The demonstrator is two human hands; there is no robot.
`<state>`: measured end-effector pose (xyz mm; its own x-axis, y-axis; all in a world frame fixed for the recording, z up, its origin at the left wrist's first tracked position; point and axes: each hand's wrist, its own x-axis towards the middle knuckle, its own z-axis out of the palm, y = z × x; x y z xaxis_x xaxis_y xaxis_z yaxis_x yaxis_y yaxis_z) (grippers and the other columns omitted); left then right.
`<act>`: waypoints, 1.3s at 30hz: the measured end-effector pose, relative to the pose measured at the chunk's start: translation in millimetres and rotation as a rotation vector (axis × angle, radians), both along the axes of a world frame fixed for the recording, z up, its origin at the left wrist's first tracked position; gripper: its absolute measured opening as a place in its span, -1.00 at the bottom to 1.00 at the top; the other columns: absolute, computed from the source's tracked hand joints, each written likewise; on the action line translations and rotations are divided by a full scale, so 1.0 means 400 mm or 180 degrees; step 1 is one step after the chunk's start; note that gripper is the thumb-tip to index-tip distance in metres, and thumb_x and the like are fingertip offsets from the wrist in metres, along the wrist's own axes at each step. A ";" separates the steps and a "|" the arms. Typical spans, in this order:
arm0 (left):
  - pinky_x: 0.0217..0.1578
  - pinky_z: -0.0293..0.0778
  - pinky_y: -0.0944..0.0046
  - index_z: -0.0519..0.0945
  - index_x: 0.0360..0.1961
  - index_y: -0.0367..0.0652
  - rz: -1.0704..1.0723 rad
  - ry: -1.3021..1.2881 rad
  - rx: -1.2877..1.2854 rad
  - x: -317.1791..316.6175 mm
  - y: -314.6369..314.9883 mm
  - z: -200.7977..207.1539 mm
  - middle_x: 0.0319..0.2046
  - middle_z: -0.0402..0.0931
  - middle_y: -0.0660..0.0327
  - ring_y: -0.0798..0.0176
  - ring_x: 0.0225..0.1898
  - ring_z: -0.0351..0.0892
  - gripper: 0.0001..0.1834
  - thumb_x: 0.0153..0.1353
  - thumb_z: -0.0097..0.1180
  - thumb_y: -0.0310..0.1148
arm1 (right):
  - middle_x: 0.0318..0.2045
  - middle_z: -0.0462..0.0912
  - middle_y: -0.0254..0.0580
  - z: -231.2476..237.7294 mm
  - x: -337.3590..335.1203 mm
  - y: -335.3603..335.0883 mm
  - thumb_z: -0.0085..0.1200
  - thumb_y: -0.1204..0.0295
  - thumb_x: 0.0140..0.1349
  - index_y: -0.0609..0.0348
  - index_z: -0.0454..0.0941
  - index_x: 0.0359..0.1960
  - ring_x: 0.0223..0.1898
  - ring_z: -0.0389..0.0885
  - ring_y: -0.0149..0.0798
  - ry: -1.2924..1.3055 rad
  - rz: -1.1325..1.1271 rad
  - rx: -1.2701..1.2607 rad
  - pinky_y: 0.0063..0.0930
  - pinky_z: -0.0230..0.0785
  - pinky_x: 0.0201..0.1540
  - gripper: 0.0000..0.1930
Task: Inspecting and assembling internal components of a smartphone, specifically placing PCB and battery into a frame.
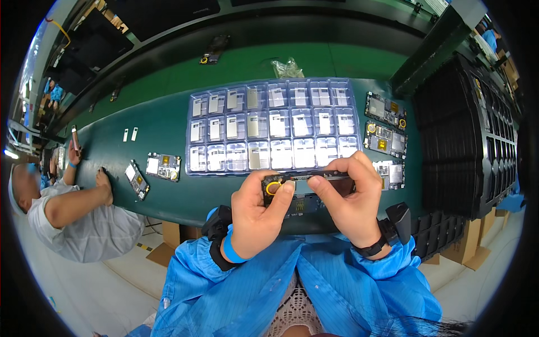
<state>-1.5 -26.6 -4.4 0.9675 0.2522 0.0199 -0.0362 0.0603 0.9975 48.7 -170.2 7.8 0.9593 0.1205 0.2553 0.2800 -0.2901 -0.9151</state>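
Both my hands grip a circuit board (273, 187) with a yellow ring at its left end, close above the table's near edge. My left hand (252, 213) pinches the left end, thumb on top beside the ring. On the other end, my right hand (357, 208) has its thumb pressed down, fingers wrapped behind the far edge. A flat silvery piece (303, 187) shows between the thumbs. Just below the held board, another circuit board (306, 205) is partly covered by my hands. Beyond them a clear compartment tray (188, 163) holds many silvery metal covers (232, 99).
Several circuit boards (386, 139) lie right of the tray, and two boards (163, 167) to its left. Two small pale pieces (134, 134) sit farther left. Stacked black trays (457, 135) rise at right, beside a post (435, 48). A co-worker (84, 224) sits at left.
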 end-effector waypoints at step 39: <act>-0.32 0.52 0.34 0.20 0.00 -0.25 -0.0473 0.0536 -0.0722 0.087 0.046 -0.002 -0.17 0.42 -0.02 0.21 -0.32 0.54 -0.67 0.21 -0.14 -0.45 | -0.33 0.58 -0.13 0.126 0.066 -0.815 0.01 0.50 0.01 0.31 0.52 -0.27 -0.33 0.51 -0.35 -0.0478 -0.3309 -0.0387 -0.51 0.33 -0.22 -0.77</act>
